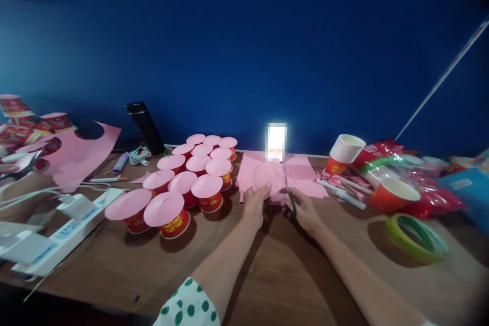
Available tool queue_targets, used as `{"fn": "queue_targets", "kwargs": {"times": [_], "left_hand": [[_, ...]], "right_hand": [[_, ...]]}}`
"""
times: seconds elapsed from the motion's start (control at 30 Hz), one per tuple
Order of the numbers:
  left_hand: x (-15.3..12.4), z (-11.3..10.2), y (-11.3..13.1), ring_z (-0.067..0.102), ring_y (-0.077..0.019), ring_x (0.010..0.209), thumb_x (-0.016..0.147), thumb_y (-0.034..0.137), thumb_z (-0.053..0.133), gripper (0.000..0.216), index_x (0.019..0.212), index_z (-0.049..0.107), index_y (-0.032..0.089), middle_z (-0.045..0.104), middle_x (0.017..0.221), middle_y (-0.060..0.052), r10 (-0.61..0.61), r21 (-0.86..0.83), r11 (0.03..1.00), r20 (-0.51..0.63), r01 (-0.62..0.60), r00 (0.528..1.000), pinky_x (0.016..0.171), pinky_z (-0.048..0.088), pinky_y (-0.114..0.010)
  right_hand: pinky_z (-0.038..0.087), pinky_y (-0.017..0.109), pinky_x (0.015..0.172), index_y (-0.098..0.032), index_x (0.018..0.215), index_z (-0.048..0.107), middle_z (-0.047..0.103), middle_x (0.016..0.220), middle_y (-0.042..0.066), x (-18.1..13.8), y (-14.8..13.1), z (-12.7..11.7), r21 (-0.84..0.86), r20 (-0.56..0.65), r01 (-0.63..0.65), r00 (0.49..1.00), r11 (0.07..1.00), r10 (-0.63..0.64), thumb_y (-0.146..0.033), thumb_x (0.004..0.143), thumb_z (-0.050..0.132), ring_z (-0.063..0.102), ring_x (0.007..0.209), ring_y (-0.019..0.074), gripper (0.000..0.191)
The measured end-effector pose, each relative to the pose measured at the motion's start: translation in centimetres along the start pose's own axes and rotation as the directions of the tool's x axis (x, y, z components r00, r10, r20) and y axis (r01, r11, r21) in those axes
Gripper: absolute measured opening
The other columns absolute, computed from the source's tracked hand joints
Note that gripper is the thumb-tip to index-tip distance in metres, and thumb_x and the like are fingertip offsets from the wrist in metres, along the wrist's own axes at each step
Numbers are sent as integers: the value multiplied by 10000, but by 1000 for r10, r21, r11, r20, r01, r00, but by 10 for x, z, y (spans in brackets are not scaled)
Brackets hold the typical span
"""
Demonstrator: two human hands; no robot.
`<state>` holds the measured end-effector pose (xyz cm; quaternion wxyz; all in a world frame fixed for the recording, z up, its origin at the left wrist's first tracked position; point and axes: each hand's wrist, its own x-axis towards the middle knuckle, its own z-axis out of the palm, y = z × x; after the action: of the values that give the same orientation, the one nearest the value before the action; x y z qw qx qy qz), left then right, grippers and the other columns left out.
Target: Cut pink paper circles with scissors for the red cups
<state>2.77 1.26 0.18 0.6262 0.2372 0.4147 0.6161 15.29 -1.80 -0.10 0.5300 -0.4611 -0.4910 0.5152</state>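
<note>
My left hand (256, 205) grips the near edge of a pink paper piece (268, 177) with a round outline on it, thumb on top. In my right hand (303, 209) is a pair of scissors (286, 175), its blades pointing away from me along the right side of that outline. Whether the blades touch the paper I cannot tell. Beneath lies a stack of pink paper sheets (305, 175). To the left stand several red paper cups (175, 225), upside down, each with a pink paper disc (164, 209) on top.
Stacked paper cups (346, 153), a marker (346, 196), a cup on its side (397, 193) and yellow-green tape rolls (414, 239) lie right. At left are a power strip (82, 229), a black flask (145, 127) and another person's hand (26, 196). A blue partition (244, 61) rises behind.
</note>
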Motion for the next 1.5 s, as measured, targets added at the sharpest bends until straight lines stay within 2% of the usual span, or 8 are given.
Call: {"fn": "queue_targets", "kwargs": {"times": [0.73,0.9,1.03,1.5], "left_hand": [[0,0,-1,589,-125,520,568,283,759,394,852,540,120,628,665,-19,16,3,1000,51,-16,999,484,495,-238],[1,-1,1,548,-107,439,559,292,757,406,864,544,127,597,580,17,1,40,999,-14,-1,1000,424,453,-217],[1,-1,5,524,-93,411,557,294,757,409,860,537,130,581,552,29,-23,48,999,-8,24,1000,387,416,-193],[-4,1,8,553,-116,443,564,281,754,353,819,566,126,602,565,10,-7,62,998,35,4,999,429,470,-230]], "right_hand": [[363,188,377,-180,964,599,539,559,-37,3,5,-2,-29,-43,9,999,1000,-10,-465,671,662,485,448,89,413],[331,175,362,-174,974,577,531,572,-38,3,5,-3,-37,-33,-12,999,999,10,-456,684,659,448,424,69,413],[351,170,386,-182,970,568,539,618,-30,1,0,-3,-19,-10,-22,1000,1000,22,-457,697,646,482,476,75,396],[353,181,395,-172,991,566,536,619,-28,1,0,-4,-19,-23,-34,999,999,33,-467,699,638,476,475,77,421]]}}
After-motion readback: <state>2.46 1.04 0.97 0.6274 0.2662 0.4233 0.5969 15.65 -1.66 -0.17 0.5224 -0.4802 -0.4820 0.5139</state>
